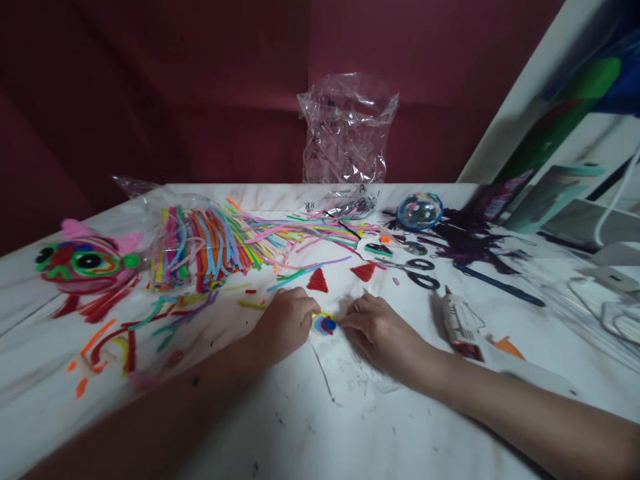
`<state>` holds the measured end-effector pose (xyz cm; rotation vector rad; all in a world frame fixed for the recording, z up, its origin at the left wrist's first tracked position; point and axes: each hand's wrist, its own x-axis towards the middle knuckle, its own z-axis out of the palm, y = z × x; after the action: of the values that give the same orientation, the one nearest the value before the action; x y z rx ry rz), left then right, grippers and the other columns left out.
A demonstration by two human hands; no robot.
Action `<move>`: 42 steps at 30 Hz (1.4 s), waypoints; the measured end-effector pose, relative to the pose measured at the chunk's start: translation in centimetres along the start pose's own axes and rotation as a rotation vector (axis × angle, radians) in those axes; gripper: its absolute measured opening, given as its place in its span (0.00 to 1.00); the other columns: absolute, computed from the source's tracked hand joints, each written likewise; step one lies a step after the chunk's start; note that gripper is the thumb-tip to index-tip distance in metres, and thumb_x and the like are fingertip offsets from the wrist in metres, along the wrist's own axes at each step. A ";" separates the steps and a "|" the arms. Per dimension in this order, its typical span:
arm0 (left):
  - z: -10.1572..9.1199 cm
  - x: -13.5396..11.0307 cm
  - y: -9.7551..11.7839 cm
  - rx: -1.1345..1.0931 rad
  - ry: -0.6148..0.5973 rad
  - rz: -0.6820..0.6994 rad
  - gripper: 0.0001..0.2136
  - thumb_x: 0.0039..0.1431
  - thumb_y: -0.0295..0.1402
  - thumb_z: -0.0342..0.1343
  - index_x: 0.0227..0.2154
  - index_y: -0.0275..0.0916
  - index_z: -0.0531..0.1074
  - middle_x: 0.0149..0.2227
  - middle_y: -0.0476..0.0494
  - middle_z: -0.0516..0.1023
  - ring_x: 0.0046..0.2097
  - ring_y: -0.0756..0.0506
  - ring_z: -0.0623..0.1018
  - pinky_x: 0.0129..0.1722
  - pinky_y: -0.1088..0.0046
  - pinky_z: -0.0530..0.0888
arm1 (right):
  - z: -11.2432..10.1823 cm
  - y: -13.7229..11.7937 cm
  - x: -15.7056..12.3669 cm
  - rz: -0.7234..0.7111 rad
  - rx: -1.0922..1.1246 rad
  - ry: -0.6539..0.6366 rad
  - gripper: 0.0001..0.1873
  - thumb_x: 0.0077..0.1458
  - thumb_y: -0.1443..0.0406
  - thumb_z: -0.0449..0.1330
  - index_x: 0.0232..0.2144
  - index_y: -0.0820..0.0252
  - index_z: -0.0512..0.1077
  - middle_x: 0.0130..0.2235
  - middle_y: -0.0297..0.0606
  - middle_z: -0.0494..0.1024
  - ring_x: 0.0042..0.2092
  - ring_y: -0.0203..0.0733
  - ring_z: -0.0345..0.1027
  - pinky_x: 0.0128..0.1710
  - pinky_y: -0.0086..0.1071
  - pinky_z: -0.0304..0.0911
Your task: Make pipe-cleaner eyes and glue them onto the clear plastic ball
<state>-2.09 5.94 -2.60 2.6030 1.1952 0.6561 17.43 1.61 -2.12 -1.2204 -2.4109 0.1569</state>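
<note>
While I look on, taking the coloured disc (323, 325) in the middle of the table (280, 433) as the clock's centre, a pink-eared toy (89, 262) sits between nine and ten, set aside, perhaps, to leave working room; at ten lies a heap of pipe cleaners (213, 247), probably kept there for easy picking; the left hand (287, 323) comes next, fingers curled in, thumb and forefinger pinched on the disc's nine o'clock edge, seemingly to steady it; one red triangle (317, 281) lies at twelve, another at one, both near but apart from the fingers; the right hand (374, 327) is half closed at three, fingertips at the opposite edge, though I can't tell whether they grip or merely press; scissors (408, 268) lie at two; beyond the right hand, the glue gun (457, 319) lies at three, apparently within its reach.
</note>
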 end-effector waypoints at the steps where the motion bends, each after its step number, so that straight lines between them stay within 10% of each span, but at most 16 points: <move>1: -0.1 0.0 0.0 -0.008 -0.003 -0.006 0.15 0.50 0.18 0.47 0.30 0.38 0.77 0.30 0.45 0.77 0.36 0.46 0.76 0.38 0.69 0.67 | 0.0 0.0 0.0 0.001 -0.006 -0.004 0.12 0.56 0.74 0.54 0.30 0.62 0.78 0.28 0.42 0.74 0.34 0.42 0.64 0.35 0.36 0.59; 35: -2.0 -0.6 0.9 -0.122 -0.118 -0.194 0.13 0.47 0.21 0.48 0.28 0.38 0.78 0.28 0.47 0.82 0.31 0.47 0.78 0.31 0.74 0.69 | -0.3 -0.1 0.0 0.003 -0.065 -0.052 0.11 0.55 0.73 0.55 0.29 0.59 0.77 0.28 0.40 0.73 0.33 0.42 0.62 0.33 0.35 0.55; 42: -1.7 -0.8 0.7 0.031 -0.141 -0.029 0.12 0.48 0.20 0.49 0.27 0.38 0.76 0.28 0.43 0.80 0.33 0.44 0.78 0.37 0.67 0.67 | -0.4 -0.2 0.0 0.009 -0.072 -0.055 0.11 0.56 0.73 0.55 0.27 0.59 0.76 0.29 0.40 0.73 0.34 0.41 0.62 0.34 0.34 0.54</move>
<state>-2.90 4.89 -1.11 2.6024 1.2058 0.4443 17.45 1.46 -1.75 -1.2741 -2.4786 0.1083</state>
